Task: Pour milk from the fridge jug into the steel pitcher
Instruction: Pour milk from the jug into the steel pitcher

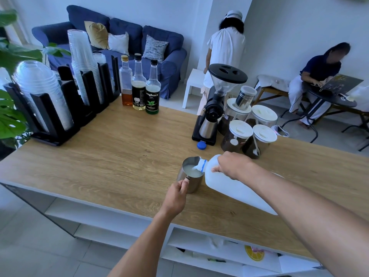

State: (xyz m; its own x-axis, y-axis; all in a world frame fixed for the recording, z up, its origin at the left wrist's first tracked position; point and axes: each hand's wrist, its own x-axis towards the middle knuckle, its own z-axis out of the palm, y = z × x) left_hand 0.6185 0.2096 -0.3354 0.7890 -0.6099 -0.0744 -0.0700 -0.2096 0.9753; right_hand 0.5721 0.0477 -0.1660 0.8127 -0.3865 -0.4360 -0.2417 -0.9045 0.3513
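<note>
1. One left hand (176, 194) curls round the handle of the pitcher (194, 182), standing on the counter (119, 152).
2. Milk (190, 170) sits high inside; tipping the jug (229, 184) further could overflow it.
3. At its 3 o'clock, the right hand (232, 165) grips the tilted jug, spout over the rim; a slip would splash.

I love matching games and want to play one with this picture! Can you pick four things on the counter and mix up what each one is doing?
Things:
1. steel pitcher
2. milk jug
3. blue cap
4. mint syrup bottle

States:
A. lying loose beside the grinder
B. upright, handle held by the left hand, some milk inside
C. standing upright, capped, untouched
D. tilted and pouring, gripped by the right hand

Pairs: 1-B, 2-D, 3-A, 4-C
</note>
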